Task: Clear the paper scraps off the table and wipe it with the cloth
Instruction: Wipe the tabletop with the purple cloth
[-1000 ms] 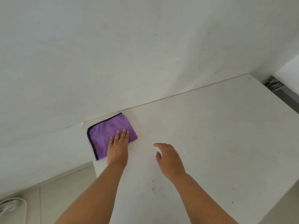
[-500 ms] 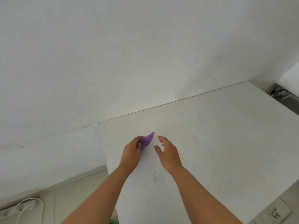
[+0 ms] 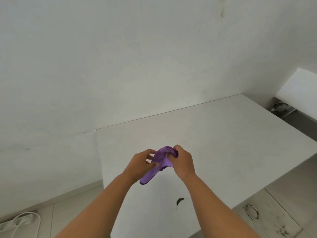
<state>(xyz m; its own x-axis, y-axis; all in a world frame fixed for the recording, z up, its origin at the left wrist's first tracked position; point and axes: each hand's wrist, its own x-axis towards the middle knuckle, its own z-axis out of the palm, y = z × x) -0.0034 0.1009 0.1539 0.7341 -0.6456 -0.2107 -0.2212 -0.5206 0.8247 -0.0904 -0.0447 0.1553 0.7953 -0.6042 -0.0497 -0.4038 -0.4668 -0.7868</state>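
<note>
- White table fills the lower right; its far edge runs along the white wall, and its left edge drops to pale floor tiles.
- Bare tabletop spreads to the right of the hands as far as the right edge, where the floor shows again with a metal ring lying on it.
- Small dark mark sits on the tabletop near the front, between the forearms.
- White power strip with its cable lies on the floor at the lower left, well apart from the table.
- Purple cloth is held up between both hands, bunched at the top, one end hanging down toward the tabletop.
- Left hand pinches the cloth's lower part, thumb and fingers curled around it.
- Right hand grips the bunched upper end, fingers curled in, back of the hand facing the camera.
- Both forearms reach in from the bottom edge and converge over the table's left part.
</note>
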